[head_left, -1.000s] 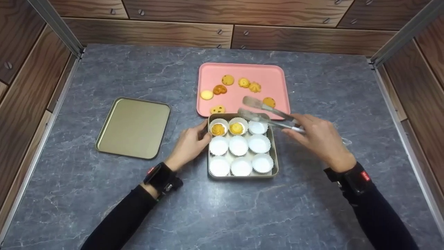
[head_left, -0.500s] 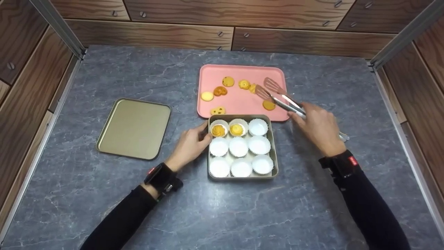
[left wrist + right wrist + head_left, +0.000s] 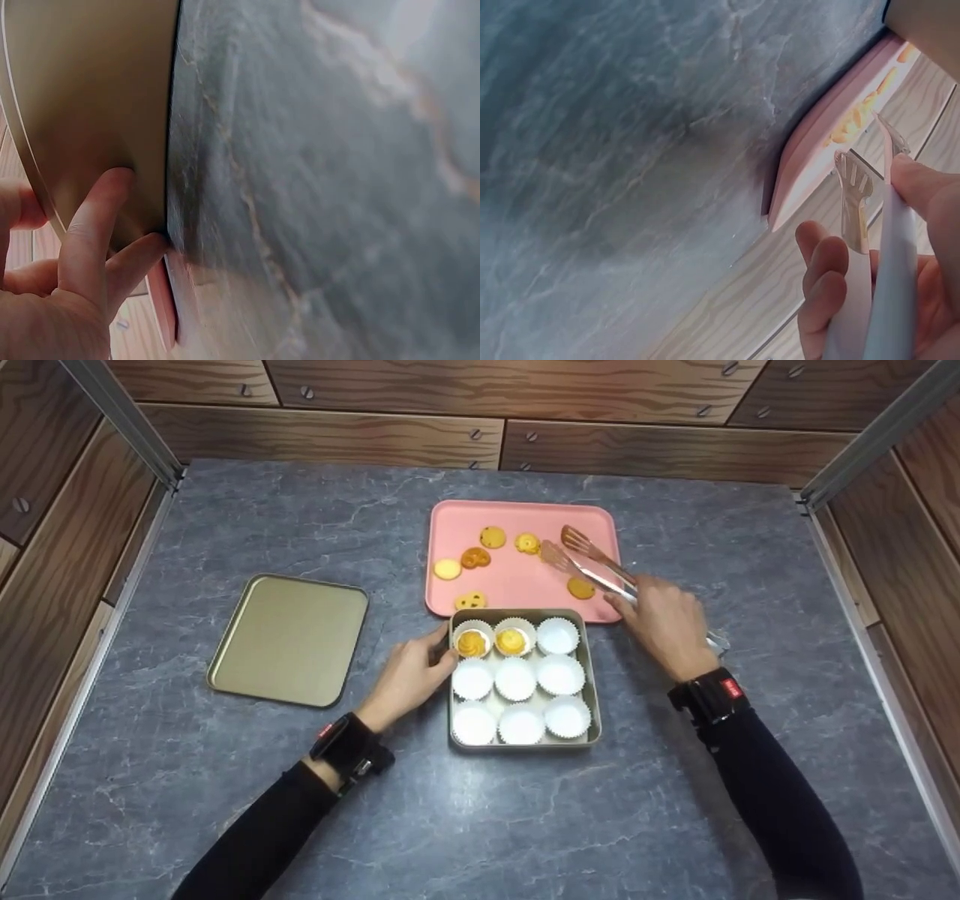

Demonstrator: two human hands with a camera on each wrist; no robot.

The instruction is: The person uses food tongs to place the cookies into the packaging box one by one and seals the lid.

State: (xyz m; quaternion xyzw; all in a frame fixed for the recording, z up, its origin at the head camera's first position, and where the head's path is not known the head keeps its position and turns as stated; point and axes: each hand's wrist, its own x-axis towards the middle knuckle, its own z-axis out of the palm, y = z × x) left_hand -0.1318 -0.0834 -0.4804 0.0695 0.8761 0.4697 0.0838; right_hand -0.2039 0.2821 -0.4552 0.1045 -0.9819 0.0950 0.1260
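My left hand (image 3: 409, 671) holds the near-left side of a square gold tin (image 3: 595, 697), thumb at the rim, fingers on the outer wall (image 3: 90, 82). White paper cups (image 3: 514, 679) stand in rows inside. Swirled cookies (image 3: 471, 643) sit in the back-left and back-middle cups. My right hand (image 3: 666, 626) grips slotted metal tongs (image 3: 581, 541), their two heads apart, over the right half of a pink tray (image 3: 517, 589). The near head covers most of a cookie there. The right wrist view shows the tongs' slotted head (image 3: 853, 184) beyond my fingers.
A gold lid (image 3: 289, 641) lies flat on the left. Loose cookies on the tray include a pretzel (image 3: 475, 558), a pale round one (image 3: 448, 568) and a brown round one (image 3: 580, 588). Wood-patterned panels (image 3: 322, 431) border the grey marbled tabletop (image 3: 405, 817).
The tongs have moved from over the tin's back-right corner up to the tray, then slightly left. My right hand and forearm have shifted left. My left hand stays on the tin.
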